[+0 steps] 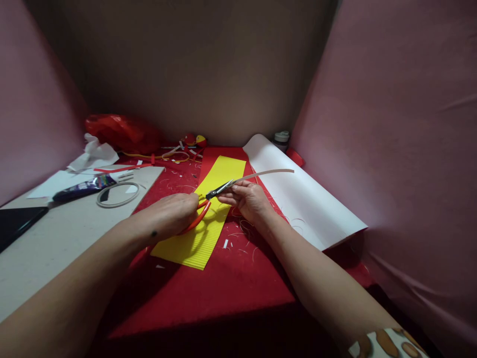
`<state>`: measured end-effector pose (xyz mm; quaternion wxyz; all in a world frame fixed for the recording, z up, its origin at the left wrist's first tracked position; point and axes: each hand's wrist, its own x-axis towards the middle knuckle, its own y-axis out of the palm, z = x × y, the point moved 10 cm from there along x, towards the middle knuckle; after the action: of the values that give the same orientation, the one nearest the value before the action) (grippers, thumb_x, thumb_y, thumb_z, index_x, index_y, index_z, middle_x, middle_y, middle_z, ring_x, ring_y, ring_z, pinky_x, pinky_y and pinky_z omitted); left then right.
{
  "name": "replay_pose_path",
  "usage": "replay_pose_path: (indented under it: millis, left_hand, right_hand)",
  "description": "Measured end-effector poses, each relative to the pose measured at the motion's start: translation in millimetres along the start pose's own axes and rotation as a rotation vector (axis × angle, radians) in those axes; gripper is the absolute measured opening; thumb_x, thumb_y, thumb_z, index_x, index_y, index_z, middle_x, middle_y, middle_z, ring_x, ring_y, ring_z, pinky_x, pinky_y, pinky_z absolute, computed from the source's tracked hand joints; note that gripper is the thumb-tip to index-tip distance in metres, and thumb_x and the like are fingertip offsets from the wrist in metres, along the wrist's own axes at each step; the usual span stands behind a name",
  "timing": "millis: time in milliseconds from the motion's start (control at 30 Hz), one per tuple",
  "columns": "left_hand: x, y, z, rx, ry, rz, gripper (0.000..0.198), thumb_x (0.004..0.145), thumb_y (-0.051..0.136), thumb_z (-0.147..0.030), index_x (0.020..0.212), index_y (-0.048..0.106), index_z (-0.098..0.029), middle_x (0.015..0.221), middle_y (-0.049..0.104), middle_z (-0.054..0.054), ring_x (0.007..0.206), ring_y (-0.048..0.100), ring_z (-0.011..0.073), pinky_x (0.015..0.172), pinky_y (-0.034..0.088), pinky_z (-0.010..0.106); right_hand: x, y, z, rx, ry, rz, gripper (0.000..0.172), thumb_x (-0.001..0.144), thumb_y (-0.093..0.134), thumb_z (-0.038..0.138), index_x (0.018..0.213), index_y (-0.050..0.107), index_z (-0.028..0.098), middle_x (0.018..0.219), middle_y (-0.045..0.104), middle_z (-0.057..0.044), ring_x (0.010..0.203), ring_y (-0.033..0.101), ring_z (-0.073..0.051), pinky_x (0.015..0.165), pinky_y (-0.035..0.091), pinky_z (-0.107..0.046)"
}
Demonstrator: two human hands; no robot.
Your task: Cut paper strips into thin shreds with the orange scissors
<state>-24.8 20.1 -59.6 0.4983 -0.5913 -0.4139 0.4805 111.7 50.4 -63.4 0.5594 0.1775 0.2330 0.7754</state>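
My left hand is closed round the orange handles of a pair of scissors, whose dark blades point right. My right hand pinches a thin white paper strip that runs from the blades up and to the right. Both hands hover over a yellow corrugated sheet lying on a red sheet.
A large white sheet curls at the right. On the grey board at left lie a glue tube, a grey ring and a dark tablet. A red plastic bag, white tissue and scraps sit at the back. Pink walls close in on both sides.
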Motion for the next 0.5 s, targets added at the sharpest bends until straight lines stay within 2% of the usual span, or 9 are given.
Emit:
replay_pose_path:
  millis: [200,333,500]
  left_hand:
    - [-1.8,-2.9,-9.0,0.065,0.022,0.025,0.034,0.082,0.030,-0.039,0.083,0.055,-0.017,0.077,0.062,0.014,0.062,0.056,0.0222,0.051,0.033,0.031]
    - [-0.8,-0.9,-7.7,0.062,-0.028,0.067,0.036,0.082,0.029,-0.041,0.082,0.057,-0.018,0.074,0.062,0.012,0.060,0.056,0.0215,0.050,0.032,0.030]
    - [-0.3,-3.6,-11.6,0.059,0.007,0.032,0.044,0.082,0.025,-0.047,0.079,0.058,-0.018,0.072,0.061,0.012,0.057,0.053,0.0206,0.051,0.031,0.030]
  right_hand:
    - [1.4,-0.9,-0.2,-0.004,0.003,0.002,0.012,0.072,0.049,0.003,0.069,0.052,0.015,0.061,0.065,-0.004,0.055,0.065,-0.015,0.071,0.056,-0.035]
    - [0.8,-1.3,0.1,-0.006,0.010,-0.002,0.010,0.071,0.050,0.005,0.069,0.053,0.015,0.062,0.065,-0.004,0.055,0.065,-0.014,0.069,0.056,-0.033]
    - [1.5,-2.6,0.2,-0.002,0.025,-0.003,0.010,0.070,0.050,0.006,0.070,0.053,0.015,0.060,0.065,-0.004,0.054,0.065,-0.015,0.064,0.057,-0.031]
